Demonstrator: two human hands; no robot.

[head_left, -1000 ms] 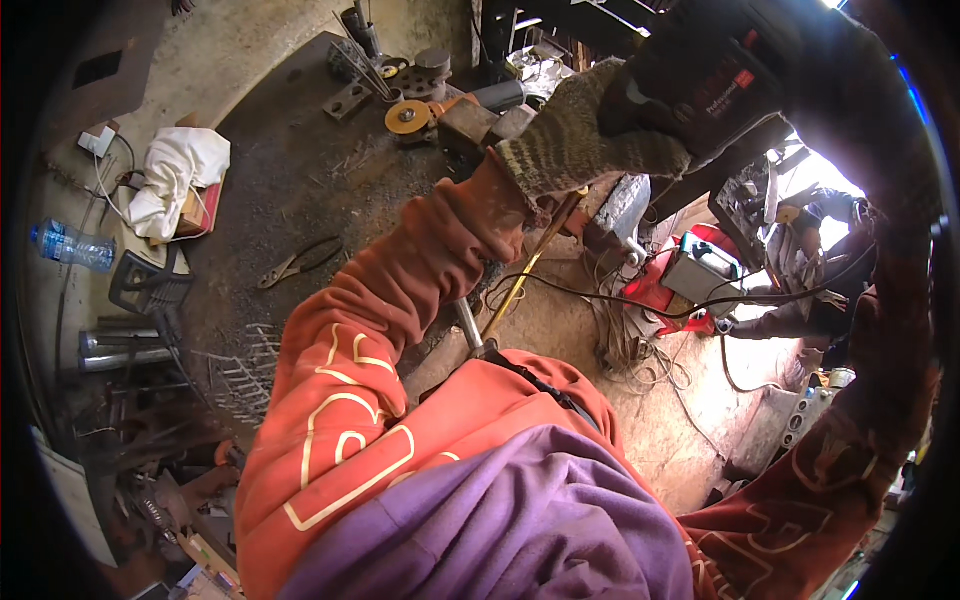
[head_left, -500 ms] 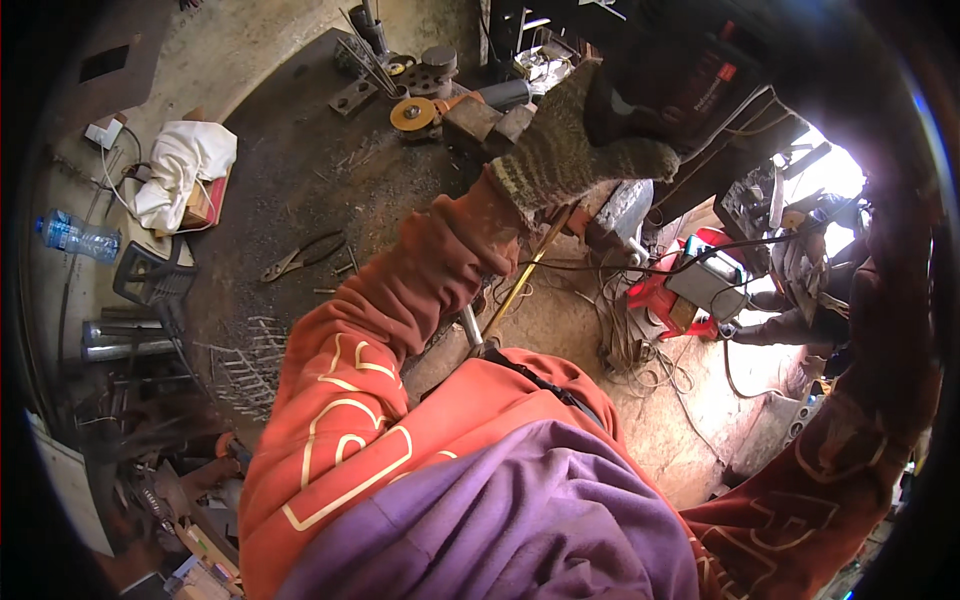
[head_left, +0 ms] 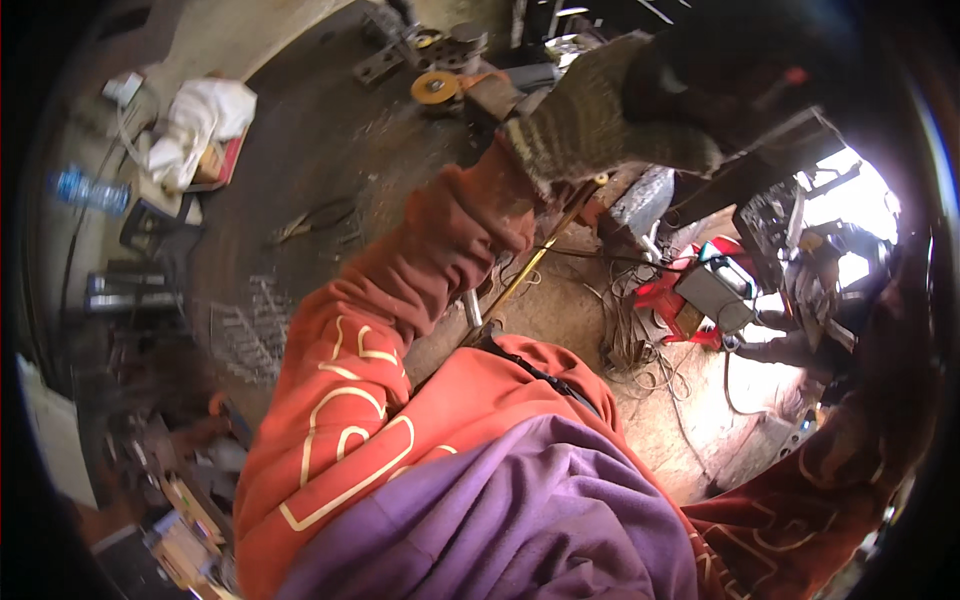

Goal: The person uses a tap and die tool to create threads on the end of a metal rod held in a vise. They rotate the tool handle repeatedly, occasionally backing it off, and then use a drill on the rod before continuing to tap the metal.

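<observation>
My left hand (head_left: 585,125), in a striped knitted glove, is raised at the upper middle and closed on a large dark power tool (head_left: 735,95). Its thumb runs along the tool's lower side, while the other fingers are hidden behind the body. Shadow and blur keep me from telling the tool's exact kind. My right sleeve (head_left: 840,480) rises along the right edge into darkness, where I cannot make out the right hand. Below the left wrist are a grey metal block (head_left: 643,200) and a slanting yellow strip (head_left: 530,270). Left of the glove lies an angle grinder with a yellow disc (head_left: 436,88).
On the dark round worktop (head_left: 330,130) lie pliers (head_left: 312,222) and a bundle of thin metal pieces (head_left: 245,325). A white cloth (head_left: 215,115) and a blue-tinted bottle (head_left: 90,190) are at the left. Tangled cords (head_left: 630,335) lie beside a red stand (head_left: 665,290) on the floor.
The view has shifted and blurred, so the worktop things sit differently in the picture. My left hand and the tool appear slightly farther right; the hand keeps its grip.
</observation>
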